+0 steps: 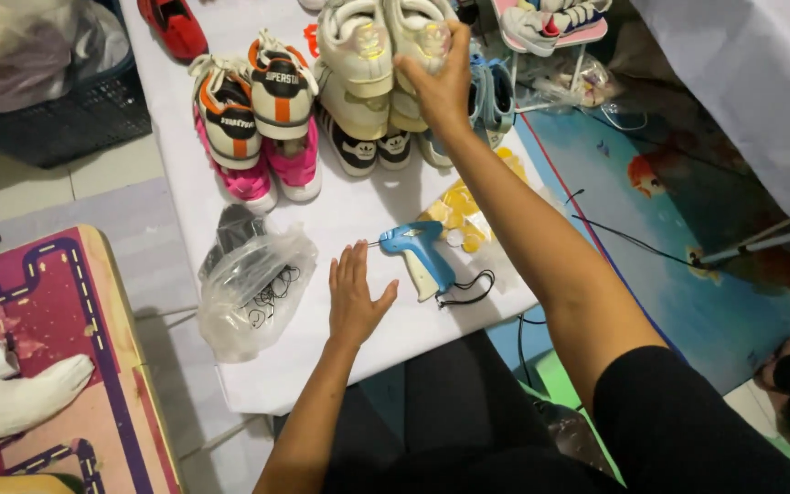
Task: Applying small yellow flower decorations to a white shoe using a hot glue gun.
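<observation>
On the white bench (322, 366), the right hand (441, 87) closes its grip on a cream shoe (418, 41) among the rows, while the left hand (354, 297) rests flat and empty beside the untouched blue tagging gun (418, 252).

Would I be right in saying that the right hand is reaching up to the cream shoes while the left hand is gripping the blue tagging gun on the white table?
Not quite: in the head view the left hand lies flat and open on the white table beside the blue tagging gun, not gripping it. The right hand does reach up to the cream shoes.
</observation>
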